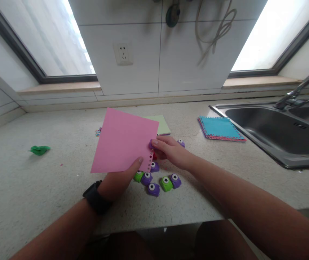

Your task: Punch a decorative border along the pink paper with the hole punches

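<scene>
A pink sheet of paper [126, 142] is held up over the counter, with a row of small punched shapes along its right edge. My left hand [124, 178] grips its lower edge, thumb on top and fingers hidden beneath. At the right edge, my right hand [170, 150] is closed on a purple craft punch [151, 144], its thumb pressing on it. Below lie several purple and green punches, among them a green punch [166, 183] beside a purple punch [175, 181]. Part of a red punch [154, 156] shows under my right hand.
Pale green paper [159, 124] lies behind the pink sheet. Blue and red punched sheets [221, 128] are stacked near the sink [265, 133] at the right. A green object [39, 150] rests at the left, and paper scraps [98, 131] lie behind the sheet.
</scene>
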### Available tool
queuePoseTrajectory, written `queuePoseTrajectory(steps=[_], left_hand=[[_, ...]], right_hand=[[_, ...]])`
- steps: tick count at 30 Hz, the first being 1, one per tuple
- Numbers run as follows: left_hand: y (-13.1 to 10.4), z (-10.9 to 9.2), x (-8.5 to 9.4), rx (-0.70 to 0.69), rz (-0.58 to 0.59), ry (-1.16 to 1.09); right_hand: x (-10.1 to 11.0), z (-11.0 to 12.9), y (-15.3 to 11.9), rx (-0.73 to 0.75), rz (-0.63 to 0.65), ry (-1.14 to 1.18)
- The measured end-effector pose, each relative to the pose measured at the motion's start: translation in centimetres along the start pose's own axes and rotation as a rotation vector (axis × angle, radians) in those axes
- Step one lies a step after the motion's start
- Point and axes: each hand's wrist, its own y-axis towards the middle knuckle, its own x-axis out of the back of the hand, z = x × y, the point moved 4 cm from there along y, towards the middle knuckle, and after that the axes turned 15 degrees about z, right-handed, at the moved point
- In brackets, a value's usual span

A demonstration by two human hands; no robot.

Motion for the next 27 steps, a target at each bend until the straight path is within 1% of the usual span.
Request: queuePoseTrajectory(steps=[3,14,27], left_hand=[[-0.03,-0.02,-0.10,0.000,0.043,-0.022],[0.06,0.03,-0.15,0.012,0.020,-0.034],[0.08,0.10,-0.18,0.015,0.030,-0.054]], right_hand=[[-0.18,0.01,0.04,-0.004,0.002,0.019],[-0.10,-0.27,0.10,0.000,0.011,-0.003],[0.01,-0.40,0.20,0.027,0.032,-0.049]])
